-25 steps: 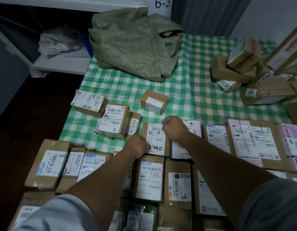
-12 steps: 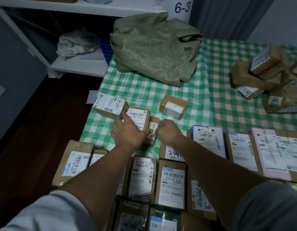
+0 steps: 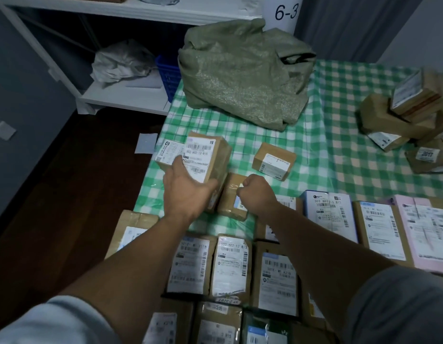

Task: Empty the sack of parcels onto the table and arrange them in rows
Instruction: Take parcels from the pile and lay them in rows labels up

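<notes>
Just past the near rows of parcels [image 3: 230, 266], your right hand [image 3: 257, 198] is curled on the small brown parcel [image 3: 231, 202], whose long axis runs away from you. Your left hand [image 3: 186, 192], just beside it, seems to clasp the tilted labelled box [image 3: 206, 155]. The sack [image 3: 240, 70] lies slumped beyond.

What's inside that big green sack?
Only a dark gap shows at the mouth of the green sack, which lies crumpled on the checked tablecloth. Its fabric hides whatever may be left inside.
</notes>
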The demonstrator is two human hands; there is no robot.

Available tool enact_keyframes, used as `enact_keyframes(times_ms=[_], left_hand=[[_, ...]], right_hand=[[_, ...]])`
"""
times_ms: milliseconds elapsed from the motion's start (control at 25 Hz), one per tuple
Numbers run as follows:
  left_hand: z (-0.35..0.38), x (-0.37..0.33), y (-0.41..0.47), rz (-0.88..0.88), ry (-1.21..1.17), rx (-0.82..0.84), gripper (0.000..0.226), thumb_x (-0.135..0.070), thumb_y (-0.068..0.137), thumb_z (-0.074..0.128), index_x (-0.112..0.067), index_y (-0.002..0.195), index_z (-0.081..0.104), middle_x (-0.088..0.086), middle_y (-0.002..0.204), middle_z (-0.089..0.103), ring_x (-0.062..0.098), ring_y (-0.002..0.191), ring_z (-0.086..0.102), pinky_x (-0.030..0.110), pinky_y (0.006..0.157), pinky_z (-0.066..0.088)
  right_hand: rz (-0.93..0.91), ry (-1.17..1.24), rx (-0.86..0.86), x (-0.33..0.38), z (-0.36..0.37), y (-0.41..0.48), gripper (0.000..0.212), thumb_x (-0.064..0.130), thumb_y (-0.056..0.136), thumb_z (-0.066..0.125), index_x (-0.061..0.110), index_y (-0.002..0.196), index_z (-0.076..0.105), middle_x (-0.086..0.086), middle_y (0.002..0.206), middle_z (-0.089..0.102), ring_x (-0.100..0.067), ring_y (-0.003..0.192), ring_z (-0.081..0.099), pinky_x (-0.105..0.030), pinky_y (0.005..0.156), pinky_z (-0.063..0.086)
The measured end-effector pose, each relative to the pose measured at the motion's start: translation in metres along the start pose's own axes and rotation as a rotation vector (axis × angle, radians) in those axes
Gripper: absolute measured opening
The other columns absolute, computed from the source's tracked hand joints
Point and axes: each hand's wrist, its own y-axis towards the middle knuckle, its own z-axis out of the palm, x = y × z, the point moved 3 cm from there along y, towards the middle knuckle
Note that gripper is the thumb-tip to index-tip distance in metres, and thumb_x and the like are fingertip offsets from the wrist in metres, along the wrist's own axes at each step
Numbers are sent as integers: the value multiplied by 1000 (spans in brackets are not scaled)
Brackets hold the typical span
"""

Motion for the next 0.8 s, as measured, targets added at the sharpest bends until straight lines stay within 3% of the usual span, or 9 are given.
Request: enact_keyframes(times_ms=[120, 200, 320, 440, 800], left_hand=[[-33, 8, 13, 8, -26, -154, 88, -43, 64, 74, -18, 140, 37, 7, 128, 44, 25, 125, 39, 41, 100, 41], [-47, 20, 26, -78, 16, -213, 85, -37, 67, 77, -13, 139, 38, 11, 131, 42, 30, 127, 37, 44, 103, 39], [-59, 37, 36, -161, 74, -203, 88, -39, 70, 79, -11, 141, 36, 12, 135, 38, 31, 131, 34, 45, 106, 37], [-70, 58, 47, -256, 104, -186, 87, -43, 72, 77, -8, 140, 35, 13, 135, 36, 32, 128, 33, 47, 107, 40], [-86, 100, 80, -438, 163, -116, 76, -28, 74, 68, -7, 138, 33, 14, 137, 35, 33, 131, 34, 44, 104, 38]], right_hand=[[-26, -22, -18, 20, 14, 4, 7, 15, 79, 58, 13, 85, 54, -10, 91, 59, -36, 92, 62, -38, 80, 52], [-53, -64, -7, 35, 23, 7, 29, 22, 77, 61, 11, 104, 60, -14, 109, 61, -38, 103, 61, -41, 87, 54], [-62, -97, 10, 55, 38, 15, 42, 21, 84, 65, 10, 122, 53, -15, 123, 53, -38, 108, 59, -44, 91, 54], [-113, -155, -14, 78, 58, 25, 54, 24, 85, 69, 9, 131, 45, -17, 130, 45, -41, 115, 55, -50, 98, 50], [-284, -339, -69, 112, 100, 54, 93, 23, 81, 79, 12, 154, 22, -12, 163, 18, -36, 145, 20, -47, 114, 33]])
